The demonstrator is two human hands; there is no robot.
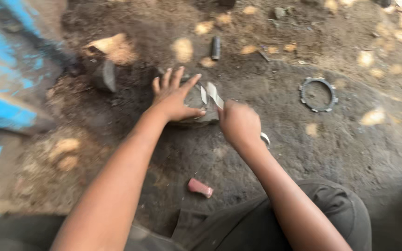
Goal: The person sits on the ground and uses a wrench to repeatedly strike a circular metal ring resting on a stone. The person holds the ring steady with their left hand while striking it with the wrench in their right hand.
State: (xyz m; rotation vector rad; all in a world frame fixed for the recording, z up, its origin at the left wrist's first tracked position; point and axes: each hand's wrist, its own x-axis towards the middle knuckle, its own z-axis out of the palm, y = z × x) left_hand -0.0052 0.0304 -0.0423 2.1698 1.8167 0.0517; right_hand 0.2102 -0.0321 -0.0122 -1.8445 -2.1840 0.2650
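Right now your left hand [175, 97] lies flat with its fingers spread over a dark grey block [196, 109] on the dirt floor [275, 139], the thumb pressed along the block's near side; it steadies the block and is not closed around it. Just beside it, your right hand [239, 123] is clenched into a fist around a pale metal strip [214, 95], whose free end sticks up and leans over the top of the block, between your two hands. A bit of shiny metal [265, 138] shows at the wrist side of that fist; what it is cannot be told.

Nearer to you, between your forearms, a small reddish piece [200, 188] lies on the ground. Well to the right of your right hand rests a toothed metal ring [318, 94], flat on the floor. Beyond the block, a short dark cylinder [216, 47] lies among pale stones. At the far left stands a worn blue-painted surface [5, 93].
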